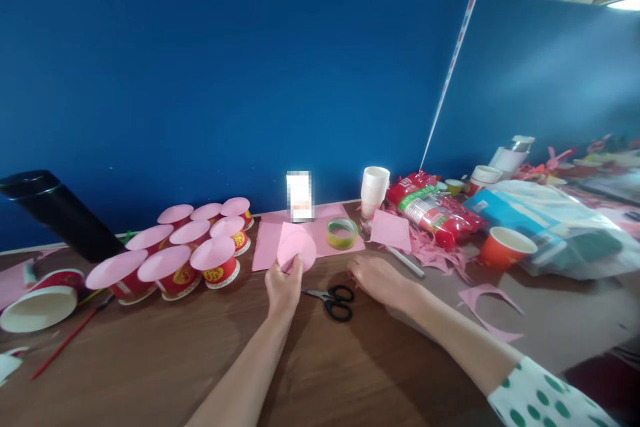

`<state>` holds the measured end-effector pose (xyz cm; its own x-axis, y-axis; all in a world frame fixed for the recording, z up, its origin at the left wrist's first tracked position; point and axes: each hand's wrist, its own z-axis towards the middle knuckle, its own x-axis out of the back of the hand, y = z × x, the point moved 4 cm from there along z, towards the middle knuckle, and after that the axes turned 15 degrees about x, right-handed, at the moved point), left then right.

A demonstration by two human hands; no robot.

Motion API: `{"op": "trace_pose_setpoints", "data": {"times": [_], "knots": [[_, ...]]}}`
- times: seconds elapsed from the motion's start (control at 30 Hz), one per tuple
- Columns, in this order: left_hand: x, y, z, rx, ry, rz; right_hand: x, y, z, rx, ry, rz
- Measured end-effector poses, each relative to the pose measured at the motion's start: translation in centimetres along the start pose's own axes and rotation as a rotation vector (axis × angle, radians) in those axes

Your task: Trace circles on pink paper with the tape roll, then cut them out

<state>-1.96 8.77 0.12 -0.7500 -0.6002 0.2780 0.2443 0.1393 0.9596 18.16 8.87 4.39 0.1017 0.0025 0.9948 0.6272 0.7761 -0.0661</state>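
Note:
My left hand (pixel 285 288) pinches a round pink paper disc (pixel 296 248) between thumb and fingers, above a pink paper sheet (pixel 265 240). Black-handled scissors (pixel 333 298) lie on the table between my hands, blades pointing left. My right hand (pixel 383 280) rests on the table just right of the scissors, apart from them. Its fingers are curled in, and whether anything is under them is hidden. A roll of yellow-green tape (pixel 341 233) sits on the pink sheet beyond my hands.
At left stand several red paper cups (pixel 220 272) topped with pink discs, near a black flask (pixel 65 213) and a paintbrush (pixel 70 340). At right are stacked white cups (pixel 375 187), a red packet (pixel 433 207), an orange cup (pixel 505 248) and pink scraps (pixel 483 297). A blue partition (pixel 300 80) rises behind.

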Motion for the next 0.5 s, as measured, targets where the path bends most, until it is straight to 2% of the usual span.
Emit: {"op": "trace_pose_setpoints", "data": {"times": [0.13, 0.23, 0.33, 0.5], "knots": [[0.2, 0.2, -0.1, -0.009, 0.017, 0.012, -1.0, 0.3, -0.4, -0.022, -0.022, -0.041], [0.2, 0.1, 0.0, -0.008, 0.026, 0.033, -0.9, 1.8, -1.8, -0.036, -0.016, -0.053], [0.1, 0.0, 0.1, -0.006, 0.019, 0.033, 0.3, 4.8, -4.3, -0.11, 0.016, -0.085], [0.0, -0.2, 0.1, 0.008, 0.008, -0.015, 3.6, 10.9, -8.3, -0.331, 0.127, -0.174]]}}
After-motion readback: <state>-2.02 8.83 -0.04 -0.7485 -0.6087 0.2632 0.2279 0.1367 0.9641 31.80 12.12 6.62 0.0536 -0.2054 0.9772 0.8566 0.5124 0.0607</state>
